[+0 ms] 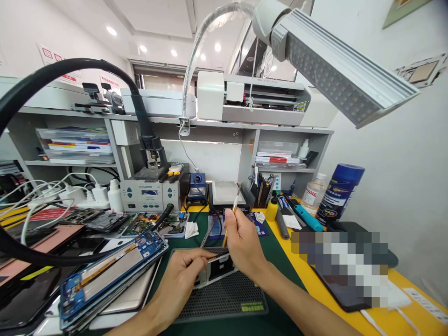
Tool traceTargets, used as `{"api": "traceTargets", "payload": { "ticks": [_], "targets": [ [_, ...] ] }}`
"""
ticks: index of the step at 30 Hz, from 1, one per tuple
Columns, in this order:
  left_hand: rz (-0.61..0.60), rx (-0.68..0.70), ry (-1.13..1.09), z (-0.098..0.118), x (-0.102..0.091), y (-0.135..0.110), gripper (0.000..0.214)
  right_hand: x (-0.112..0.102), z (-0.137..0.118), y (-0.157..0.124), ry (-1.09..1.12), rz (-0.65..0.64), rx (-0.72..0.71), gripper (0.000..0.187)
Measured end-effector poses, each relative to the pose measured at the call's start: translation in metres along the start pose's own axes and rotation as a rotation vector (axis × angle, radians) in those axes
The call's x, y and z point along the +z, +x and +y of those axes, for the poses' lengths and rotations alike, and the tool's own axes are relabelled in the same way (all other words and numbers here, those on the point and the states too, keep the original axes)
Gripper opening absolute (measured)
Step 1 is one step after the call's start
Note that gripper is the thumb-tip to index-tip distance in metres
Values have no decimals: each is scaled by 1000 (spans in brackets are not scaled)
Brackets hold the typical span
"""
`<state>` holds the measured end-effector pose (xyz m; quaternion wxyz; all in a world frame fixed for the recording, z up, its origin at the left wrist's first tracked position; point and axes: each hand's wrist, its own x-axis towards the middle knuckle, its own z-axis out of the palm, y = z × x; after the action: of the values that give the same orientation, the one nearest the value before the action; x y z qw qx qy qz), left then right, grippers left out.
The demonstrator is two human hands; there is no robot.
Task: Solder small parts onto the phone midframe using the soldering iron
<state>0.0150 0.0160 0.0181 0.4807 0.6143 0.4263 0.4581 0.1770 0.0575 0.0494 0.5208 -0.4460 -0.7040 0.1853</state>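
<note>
My left hand (180, 277) is closed on the left end of a phone frame (219, 268), a pale-edged part with dark rectangular areas, held tilted on its side above a black perforated mat (224, 301). In my right fist is a slim pen-like tool (235, 201). Its pale, pointed upper end sticks up past my thumb, and its golden-brown lower part runs down to the frame's upper edge. Whether the tip touches the frame I cannot tell. My right hand (245, 240) sits right beside the frame and hides part of its right end.
To the left lie stacked phone parts (115, 275) and a tray of circuit boards (140, 224). A hot-air station (152, 193) stands behind, its black hose arching at left. At right are a blue spray can (339, 193), a yellow bottle (272, 209) and a phone (336, 284). A lamp (343, 60) hangs overhead.
</note>
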Motion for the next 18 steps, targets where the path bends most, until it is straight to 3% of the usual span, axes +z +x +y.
{"api": "traceTargets", "payload": {
  "ticks": [18],
  "targets": [
    [9, -12, 32, 4, 0, 0, 38, 0, 0, 1, -3, -12, 9, 37]
  ]
}}
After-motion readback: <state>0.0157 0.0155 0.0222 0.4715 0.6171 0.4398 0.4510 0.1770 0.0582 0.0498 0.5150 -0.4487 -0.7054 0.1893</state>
